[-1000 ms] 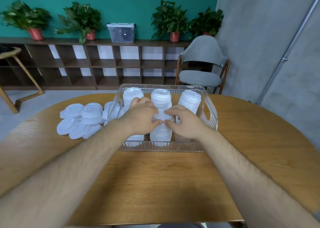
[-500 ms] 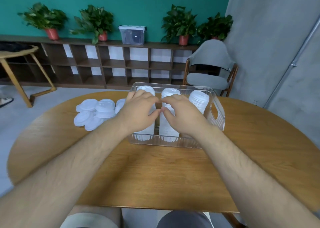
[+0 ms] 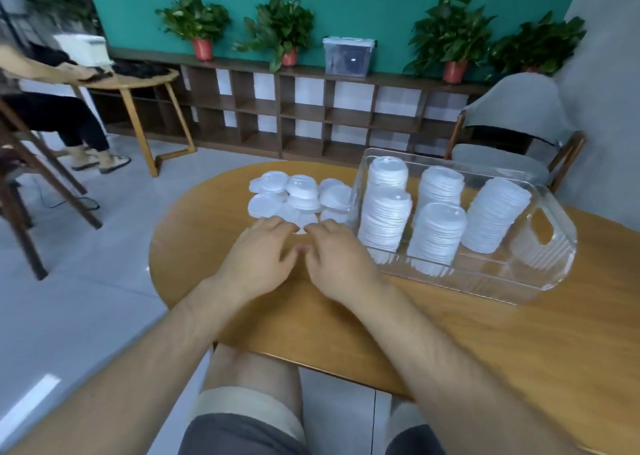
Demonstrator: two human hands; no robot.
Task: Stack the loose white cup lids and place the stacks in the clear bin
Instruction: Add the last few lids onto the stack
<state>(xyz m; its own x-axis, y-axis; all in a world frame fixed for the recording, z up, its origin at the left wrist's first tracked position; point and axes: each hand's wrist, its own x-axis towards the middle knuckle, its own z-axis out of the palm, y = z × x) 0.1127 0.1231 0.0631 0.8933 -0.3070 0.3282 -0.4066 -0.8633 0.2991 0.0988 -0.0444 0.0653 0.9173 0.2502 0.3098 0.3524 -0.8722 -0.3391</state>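
Note:
Loose white cup lids (image 3: 298,196) lie in a heap on the round wooden table (image 3: 433,344), left of the clear bin (image 3: 540,257). The bin holds several tall stacks of white lids (image 3: 436,233), all upright or slightly leaning. My left hand (image 3: 258,259) and my right hand (image 3: 337,257) are side by side over the table just in front of the heap, left of the bin. Their fingers are loosely bent, reach the nearest lids and hold nothing that I can see.
A grey chair (image 3: 512,132) stands behind the bin. A low shelf (image 3: 311,108) with potted plants and a plastic box runs along the teal wall. Another person sits at a small table (image 3: 128,80) at the far left. My knees show under the table's near edge.
Both hands have left the stack in the bin and moved left to the loose lids. The camera has swung left, so the bin now lies to the right.

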